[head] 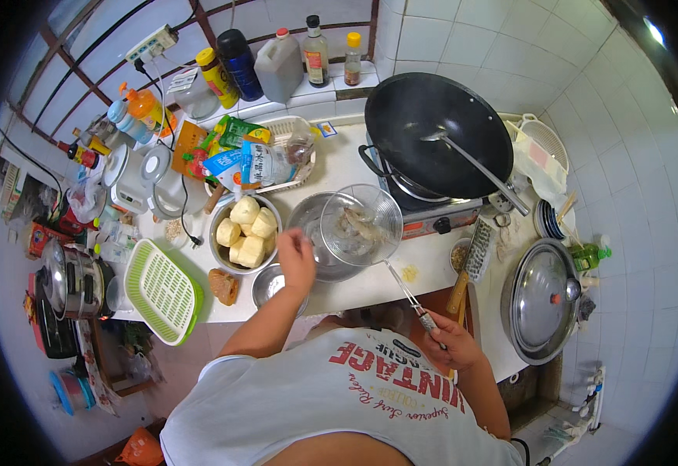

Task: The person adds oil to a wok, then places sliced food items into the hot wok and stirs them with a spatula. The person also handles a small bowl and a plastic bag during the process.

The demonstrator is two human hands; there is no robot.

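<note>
My right hand [450,341] grips the handle of a wire-mesh strainer [390,201], which slants up and to the left. Several greyish shrimp [362,224] lie in its mesh. Beneath the strainer is a wide metal basin [304,212], partly hidden by it. My left hand [296,256] hovers at the basin's left side, its fingers curled and blurred, so whether they hold anything is unclear. Below that forearm sits a small metal bowl [266,285]. Just left of the hand, a metal bowl [215,244] holds several peeled, pale yellow pieces [245,209].
A black wok [414,134] with a metal ladle [478,163] in it rests on a gas stove [449,212]. Right of it lie a cleaver [478,250] and a lidded pan [539,303]. At left stand a green-white basket [161,291] and a pot [74,279].
</note>
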